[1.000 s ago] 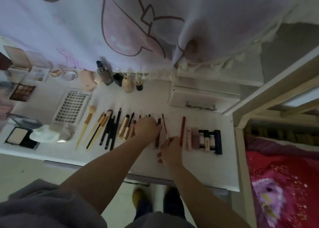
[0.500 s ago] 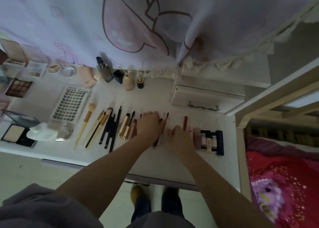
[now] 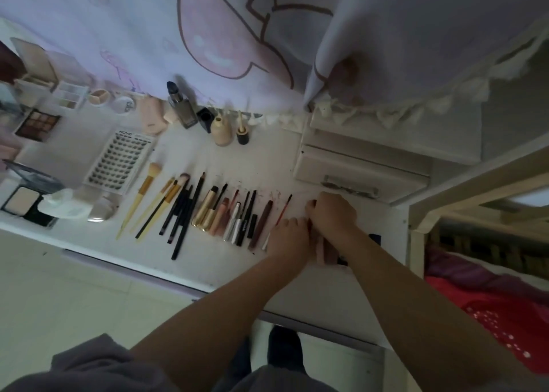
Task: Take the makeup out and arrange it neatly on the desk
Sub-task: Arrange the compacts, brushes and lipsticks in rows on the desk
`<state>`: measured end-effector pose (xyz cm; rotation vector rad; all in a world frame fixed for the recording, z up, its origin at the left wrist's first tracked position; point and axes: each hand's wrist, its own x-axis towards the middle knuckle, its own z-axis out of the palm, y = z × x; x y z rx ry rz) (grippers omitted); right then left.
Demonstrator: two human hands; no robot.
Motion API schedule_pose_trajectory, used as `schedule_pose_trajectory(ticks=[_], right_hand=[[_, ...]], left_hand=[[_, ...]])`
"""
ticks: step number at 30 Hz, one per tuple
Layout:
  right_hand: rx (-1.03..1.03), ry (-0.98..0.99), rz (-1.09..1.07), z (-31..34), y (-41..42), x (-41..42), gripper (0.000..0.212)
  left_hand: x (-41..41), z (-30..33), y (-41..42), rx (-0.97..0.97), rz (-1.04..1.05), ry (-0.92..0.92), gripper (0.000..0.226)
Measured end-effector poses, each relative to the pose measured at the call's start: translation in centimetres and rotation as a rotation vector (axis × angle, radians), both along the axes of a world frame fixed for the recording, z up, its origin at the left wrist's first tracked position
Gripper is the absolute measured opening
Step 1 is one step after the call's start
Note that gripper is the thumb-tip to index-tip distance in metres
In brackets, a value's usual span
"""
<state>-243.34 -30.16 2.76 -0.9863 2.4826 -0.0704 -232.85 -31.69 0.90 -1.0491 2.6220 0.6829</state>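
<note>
Hands (image 3: 332,213) meet over lip tubes (image 3: 325,250); tubes beneath grip

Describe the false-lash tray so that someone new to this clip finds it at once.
On the white desk, look left of the brush row, just in front of the pink sponge. The false-lash tray is the flat white card filled with rows of small dark lashes.

Bare desk (image 3: 267,160) lies open between the row of brushes and pencils (image 3: 208,210) in front and the bottles (image 3: 205,118) along the back, wide enough for a hand to pass. On the right a small drawer box (image 3: 356,168) closes that lane. Left of it the lash tray (image 3: 121,160) and compacts (image 3: 26,201) crowd the surface. The near edge in front of the row is free
</note>
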Motion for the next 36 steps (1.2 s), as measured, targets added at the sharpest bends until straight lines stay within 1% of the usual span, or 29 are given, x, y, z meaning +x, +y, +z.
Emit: schedule_pose_trajectory(ticks=[3, 6, 8, 9, 11, 13, 18, 20, 24, 28, 33, 36], right_hand=[[-0.093, -0.07, -0.021, 1.1, 0.2, -0.3, 0.032], [-0.166, -0.282, -0.059, 3.5, 0.8, -1.1, 0.029], [-0.143, -0.429, -0.062, 5.6, 1.4, -1.6, 0.031], [-0.122, -0.481, -0.062, 6.6, 1.8, -1.5, 0.034], [-0.103, -0.519, -0.043, 8.3, 2.5, -1.1, 0.045], [-0.105, -0.534, 0.012, 9.5, 3.2, -0.3, 0.049], [-0.184, -0.7, 0.083, 10.9, 4.8, 2.3, 0.036], [-0.196, -0.749, 0.082, 11.0, 5.1, 3.2, 0.033], [-0.192, -0.84, 0.111, 10.8, 6.0, 4.1, 0.035], [-0.191, -0.933, 0.062, 9.5, 6.8, 4.8, 0.033], [-0.128, -0.982, 0.048, 8.0, 7.5, 4.4, 0.032], [-0.123, -1.009, 0.042, 7.2, 7.7, 3.9, 0.033]], left_hand=[[0.2, 0.3, -0.4, 0.079, 0.075, 0.044, 0.021], [1.0, 1.3, -1.0, 0.179, 0.151, 0.156, 0.02], [2.0, 2.2, -1.5, 0.219, 0.136, 0.23, 0.021], [2.5, 2.7, -1.7, 0.207, 0.096, 0.259, 0.021], [3.5, 3.9, -2.1, 0.119, -0.008, 0.284, 0.024], [4.6, 5.3, -2.4, 0.027, -0.1, 0.274, 0.028], [7.1, 8.1, -2.5, -0.093, -0.267, 0.277, 0.032], [7.5, 8.7, -2.1, -0.076, -0.263, 0.28, 0.031], [8.7, 9.0, -1.5, -0.039, -0.266, 0.291, 0.029], [9.6, 8.2, -1.1, 0.0, -0.294, 0.29, 0.029], [9.4, 6.9, -0.9, 0.095, -0.29, 0.268, 0.026], [8.7, 6.6, -1.0, 0.125, -0.295, 0.253, 0.027]])
